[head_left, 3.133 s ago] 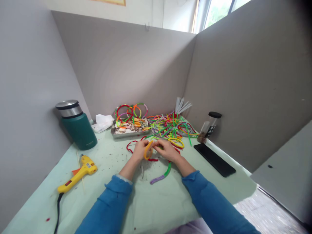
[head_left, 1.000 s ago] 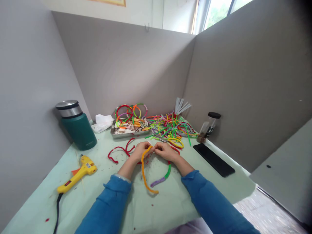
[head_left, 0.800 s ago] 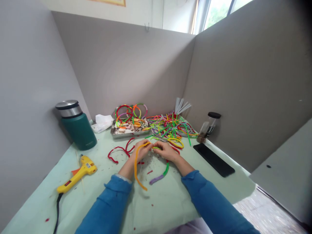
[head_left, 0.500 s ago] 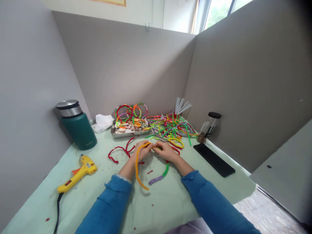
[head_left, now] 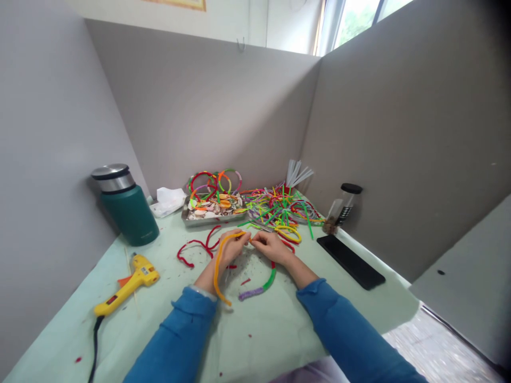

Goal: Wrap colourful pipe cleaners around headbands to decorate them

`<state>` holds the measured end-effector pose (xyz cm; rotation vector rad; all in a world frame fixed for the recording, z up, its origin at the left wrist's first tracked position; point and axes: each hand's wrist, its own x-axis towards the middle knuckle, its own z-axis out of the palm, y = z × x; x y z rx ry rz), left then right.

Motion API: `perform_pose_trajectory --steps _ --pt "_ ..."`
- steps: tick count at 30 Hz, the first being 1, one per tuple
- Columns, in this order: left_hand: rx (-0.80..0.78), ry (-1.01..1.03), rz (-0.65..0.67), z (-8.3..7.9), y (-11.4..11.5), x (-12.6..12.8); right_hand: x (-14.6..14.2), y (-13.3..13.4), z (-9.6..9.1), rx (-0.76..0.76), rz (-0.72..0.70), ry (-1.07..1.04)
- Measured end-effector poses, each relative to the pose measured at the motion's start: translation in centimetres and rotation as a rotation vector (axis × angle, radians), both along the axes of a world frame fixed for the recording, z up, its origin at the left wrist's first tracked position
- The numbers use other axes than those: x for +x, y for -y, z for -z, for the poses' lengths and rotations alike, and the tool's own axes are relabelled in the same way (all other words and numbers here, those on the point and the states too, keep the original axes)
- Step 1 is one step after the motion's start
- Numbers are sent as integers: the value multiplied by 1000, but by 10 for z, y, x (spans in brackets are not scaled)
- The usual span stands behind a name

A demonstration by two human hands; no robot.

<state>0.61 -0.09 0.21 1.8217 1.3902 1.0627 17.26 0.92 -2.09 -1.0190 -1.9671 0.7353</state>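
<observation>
My left hand (head_left: 228, 248) pinches one end of an orange pipe cleaner (head_left: 217, 266), which arcs over my left wrist and hangs toward my sleeve. Right beside it, my right hand (head_left: 272, 246) is closed in a pinch on a curved band (head_left: 259, 284) that is green at the top and purple at its lower end, lying on the pale green table cover (head_left: 255, 335). Both hands meet fingertip to fingertip at the table's middle. A loose red pipe cleaner (head_left: 197, 246) lies just left of my left hand.
A yellow glue gun (head_left: 126, 284) with a black cord lies at the left. A green flask (head_left: 124, 204) stands behind it. A metal tray (head_left: 212, 210) of shells, coloured hoops (head_left: 211, 182), a pile of pipe cleaners (head_left: 279, 208), a jar (head_left: 343, 205) and a black phone (head_left: 350, 260) sit behind and right.
The orange pipe cleaner, first a small loop between my hands, has unrolled into a long arc and swung left over my left wrist. The green-purple band shifted slightly left.
</observation>
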Motion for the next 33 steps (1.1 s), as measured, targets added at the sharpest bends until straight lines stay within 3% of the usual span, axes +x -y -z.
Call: perform_pose_trajectory --steps 3,9,15,21,26,30,33 --pt "61 21 21 2 -1 -1 2 -3 3 9 15 -8" --pt "17 52 100 2 -3 -3 4 -2 0 -18 7 -56" --pt "-142 314 264 -6 -3 -9 5 3 -9 -145 -52 -152" --pt "-189 417 346 8 -14 -13 6 4 -10 -216 -73 -236" --pt "21 217 385 13 -15 -15 6 4 -11 -243 -89 -237" --pt "295 63 324 11 -14 -12 6 3 -10 -238 -96 -248" --pt "408 -22 288 8 -12 -10 6 3 -9 -237 -103 -247"
